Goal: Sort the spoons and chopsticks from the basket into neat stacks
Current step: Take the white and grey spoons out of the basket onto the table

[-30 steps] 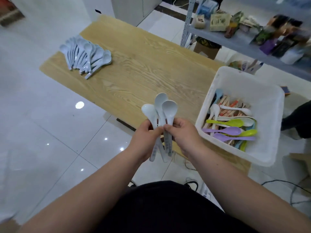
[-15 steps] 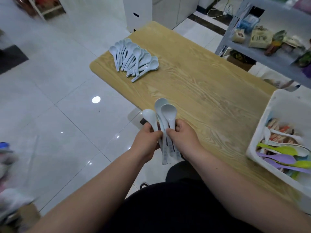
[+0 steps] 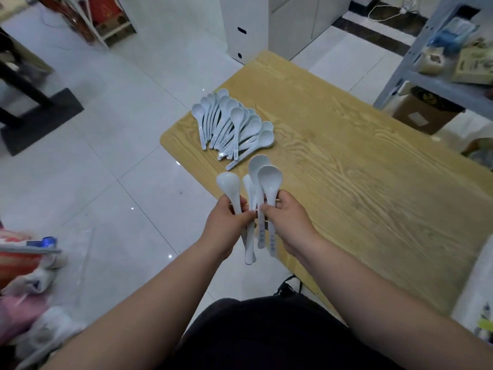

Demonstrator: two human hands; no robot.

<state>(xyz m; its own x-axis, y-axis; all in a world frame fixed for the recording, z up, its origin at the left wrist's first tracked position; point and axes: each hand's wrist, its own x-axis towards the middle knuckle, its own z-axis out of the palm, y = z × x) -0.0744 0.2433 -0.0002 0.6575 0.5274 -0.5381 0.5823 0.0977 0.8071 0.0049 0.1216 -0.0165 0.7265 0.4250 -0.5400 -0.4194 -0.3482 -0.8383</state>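
Both hands hold a small bunch of pale blue-white spoons (image 3: 269, 180) upright at the near left edge of the wooden table (image 3: 360, 182). My left hand (image 3: 226, 222) grips one spoon's handle, bowl up, and touches the others. My right hand (image 3: 289, 218) pinches the handles of the other spoons. A fanned pile of several matching spoons (image 3: 232, 124) lies on the table's left corner, just beyond the held bunch. Only a corner of the white basket (image 3: 477, 295) shows at the right edge.
A grey metal shelf (image 3: 437, 78) with boxes stands beyond the table at the right, a cardboard box (image 3: 424, 113) under it. White cabinets (image 3: 248, 28) stand at the far end. Bags and clutter (image 3: 29, 276) lie on the tiled floor at the left.
The view has swung left: the spoon pile came toward the centre and the basket slid almost out of frame. Both hands kept the spoon bunch and now hold it closer to the pile.
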